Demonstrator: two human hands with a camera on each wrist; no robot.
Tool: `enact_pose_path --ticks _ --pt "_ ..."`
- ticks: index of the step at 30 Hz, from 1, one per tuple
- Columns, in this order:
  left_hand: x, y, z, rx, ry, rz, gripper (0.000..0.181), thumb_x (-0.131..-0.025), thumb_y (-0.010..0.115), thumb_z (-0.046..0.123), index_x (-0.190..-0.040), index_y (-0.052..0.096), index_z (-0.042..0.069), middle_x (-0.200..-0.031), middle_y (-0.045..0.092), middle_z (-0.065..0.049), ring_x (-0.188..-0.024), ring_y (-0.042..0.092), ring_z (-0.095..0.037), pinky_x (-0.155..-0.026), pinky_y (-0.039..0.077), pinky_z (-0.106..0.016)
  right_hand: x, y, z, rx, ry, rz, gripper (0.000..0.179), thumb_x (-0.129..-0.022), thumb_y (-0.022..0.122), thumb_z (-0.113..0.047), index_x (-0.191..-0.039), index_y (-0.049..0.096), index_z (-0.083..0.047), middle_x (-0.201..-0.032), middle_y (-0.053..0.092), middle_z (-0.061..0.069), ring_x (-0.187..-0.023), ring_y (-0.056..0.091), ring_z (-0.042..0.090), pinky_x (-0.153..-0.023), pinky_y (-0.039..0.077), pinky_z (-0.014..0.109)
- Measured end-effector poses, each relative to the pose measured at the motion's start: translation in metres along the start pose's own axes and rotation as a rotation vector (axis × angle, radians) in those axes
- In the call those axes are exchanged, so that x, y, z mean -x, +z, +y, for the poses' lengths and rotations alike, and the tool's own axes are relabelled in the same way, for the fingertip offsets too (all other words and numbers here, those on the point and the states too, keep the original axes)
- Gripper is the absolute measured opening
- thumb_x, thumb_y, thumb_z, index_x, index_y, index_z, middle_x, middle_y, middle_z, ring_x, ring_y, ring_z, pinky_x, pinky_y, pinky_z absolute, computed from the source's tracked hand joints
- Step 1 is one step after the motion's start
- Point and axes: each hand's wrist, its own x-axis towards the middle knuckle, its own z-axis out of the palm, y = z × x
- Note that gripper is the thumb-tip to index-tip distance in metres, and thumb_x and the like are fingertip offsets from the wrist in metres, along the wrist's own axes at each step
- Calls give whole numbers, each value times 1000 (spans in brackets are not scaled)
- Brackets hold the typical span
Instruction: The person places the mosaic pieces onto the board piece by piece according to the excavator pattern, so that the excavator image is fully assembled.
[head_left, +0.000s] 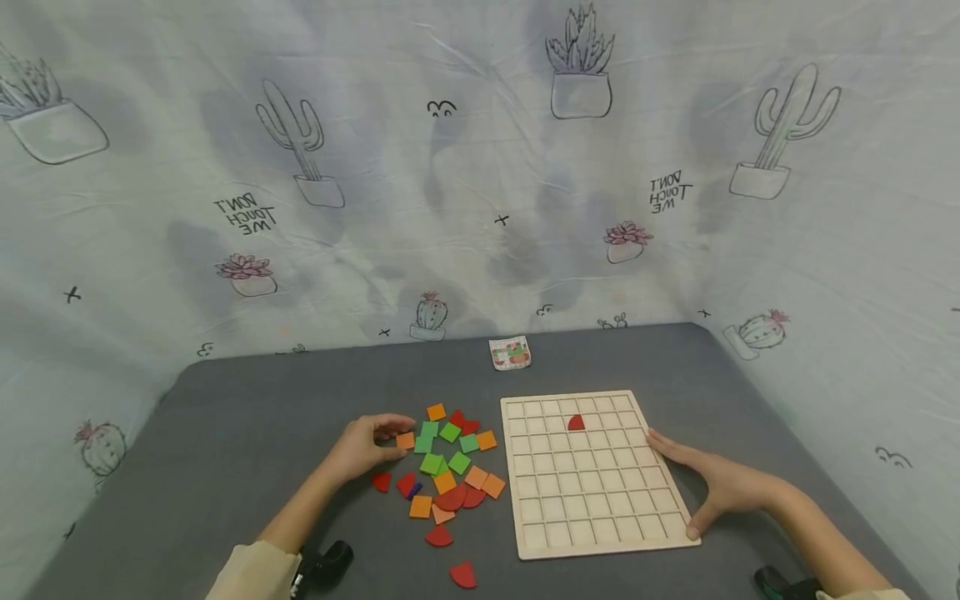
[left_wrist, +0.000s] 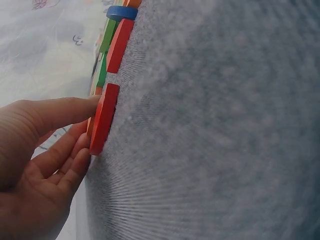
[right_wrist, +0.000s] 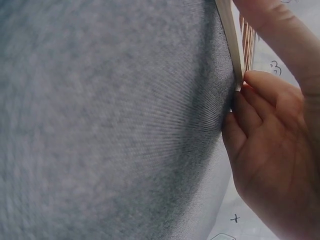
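My left hand (head_left: 363,446) is at the left side of a loose spread of flat coloured tiles. Its thumb and fingers close around an orange square tile (head_left: 406,440). A red quarter-round tile (left_wrist: 106,120) stands just in front of that hand in the left wrist view. My right hand (head_left: 723,483) rests with spread fingers along the right edge of a pale wooden grid board (head_left: 566,483), the thumb at its near corner. In the right wrist view, the fingers (right_wrist: 260,102) touch the board's edge (right_wrist: 231,40). One red quarter-round tile (head_left: 576,422) lies in a cell of the board's second row.
Green squares (head_left: 459,462), orange squares (head_left: 421,507), red rounded tiles (head_left: 439,536) and a dark blue piece (head_left: 415,491) lie left of the board. A small picture card (head_left: 510,353) lies at the table's back. A printed curtain (head_left: 480,167) hangs behind the grey table (head_left: 300,392).
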Motion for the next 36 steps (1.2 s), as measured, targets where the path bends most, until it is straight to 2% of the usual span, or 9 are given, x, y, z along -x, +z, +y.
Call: enact_pose_path --ticks 6,12,21,31,36 --pt "2 1 -1 -15 -3 23 41 -76 75 17 -115 64 11 -106 66 -6 -95 61 -24 -79 50 -38 0 -1 0 -8 -22 2 119 -57 81 -44 -148 14 -8 -150 13 23 -123 6 -17 -95 30 16" --pt "3 1 -1 -40 24 45 39 -76 76 18 -113 65 12 -102 67 -4 -92 61 -21 -77 50 -34 2 -1 -2 -14 -15 12 120 -56 82 -42 -148 14 -8 -151 13 22 -123 6 -18 -95 29 14" --pt "6 -3 4 -16 7 65 38 -75 76 14 -112 66 12 -101 67 -4 -90 62 -20 -75 51 -30 2 0 -5 -23 -13 18 120 -55 83 -41 -148 15 -7 -150 14 23 -123 8 -16 -94 29 14" --pt "6 -12 11 4 17 85 40 -75 77 19 -112 65 9 -101 67 -4 -88 62 -19 -73 51 -28 3 0 -2 -28 -23 11 119 -56 82 -41 -148 15 -8 -154 12 9 -124 8 -14 -94 31 17" --pt "5 -13 15 -1 4 74 41 -76 76 22 -113 65 9 -100 68 -3 -86 62 -17 -72 50 -24 2 1 -1 -38 -40 6 118 -58 82 -39 -148 14 -5 -153 12 15 -123 8 -16 -94 32 17"
